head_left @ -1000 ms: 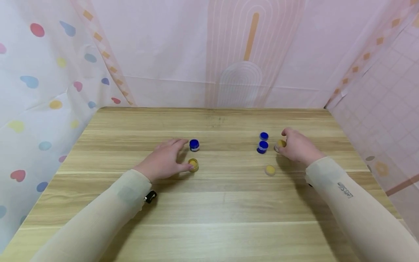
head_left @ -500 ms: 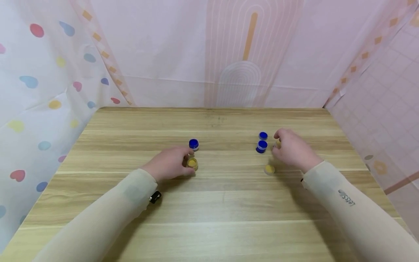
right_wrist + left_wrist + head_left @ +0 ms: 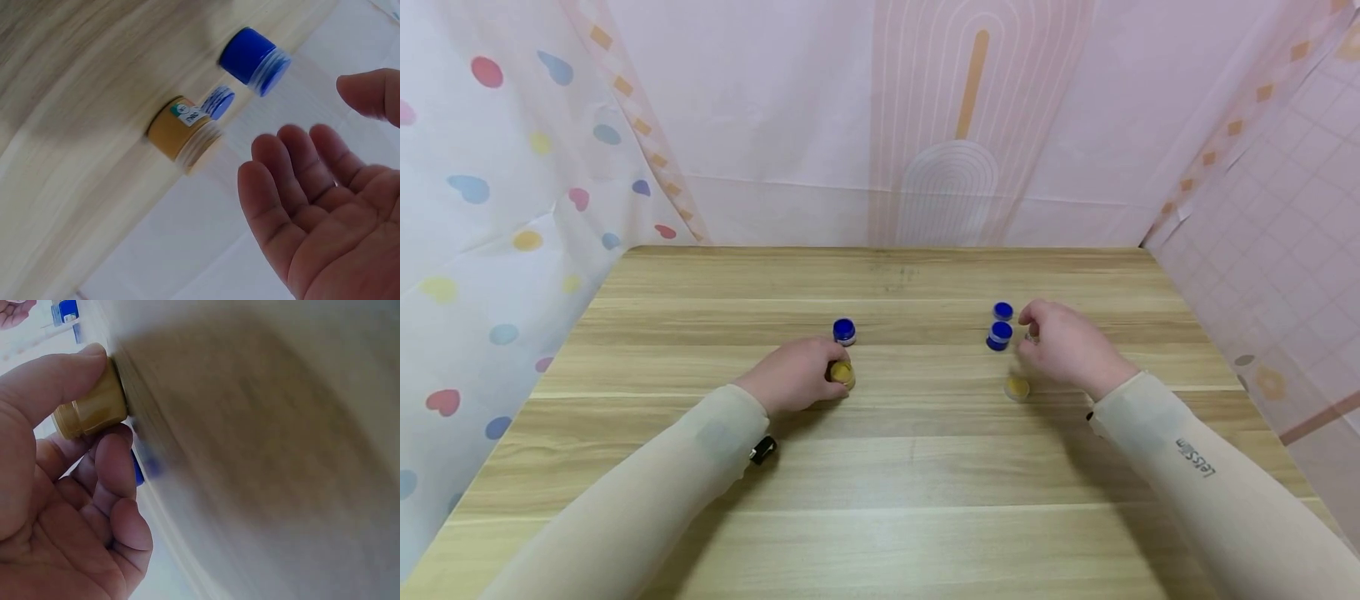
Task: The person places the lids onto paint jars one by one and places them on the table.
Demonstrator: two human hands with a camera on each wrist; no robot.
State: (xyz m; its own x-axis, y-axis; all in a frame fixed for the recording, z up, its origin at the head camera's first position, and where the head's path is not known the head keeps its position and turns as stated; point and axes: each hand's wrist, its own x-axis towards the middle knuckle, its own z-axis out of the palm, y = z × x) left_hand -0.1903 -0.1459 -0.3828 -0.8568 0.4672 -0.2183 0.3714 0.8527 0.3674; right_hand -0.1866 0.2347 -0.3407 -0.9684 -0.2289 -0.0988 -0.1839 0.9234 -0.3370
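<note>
My left hand [image 3: 796, 373] pinches a small yellow paint jar [image 3: 100, 409] between thumb and fingers. The jar appears uncapped in the head view and stands low at the table. Just behind it stands a blue paint jar [image 3: 844, 332]. On the right, my right hand [image 3: 1070, 346] hovers with relaxed fingers over a second yellow paint jar [image 3: 181, 133], which has a label and a pale ridged lid. The hand stays apart from that jar in the right wrist view and mostly hides it in the head view.
Left of my right hand stand a blue jar with a pale-rimmed lid [image 3: 999, 336] and, behind it, a loose blue lid [image 3: 1003, 311]. A yellow lid [image 3: 1017, 388] lies nearer the front. A patterned cloth [image 3: 775, 125] hangs behind the wooden table [image 3: 895, 475].
My left hand has moved right and its fingers have closed round the yellow jar. My right hand has shifted slightly left, covering more of the other yellow jar.
</note>
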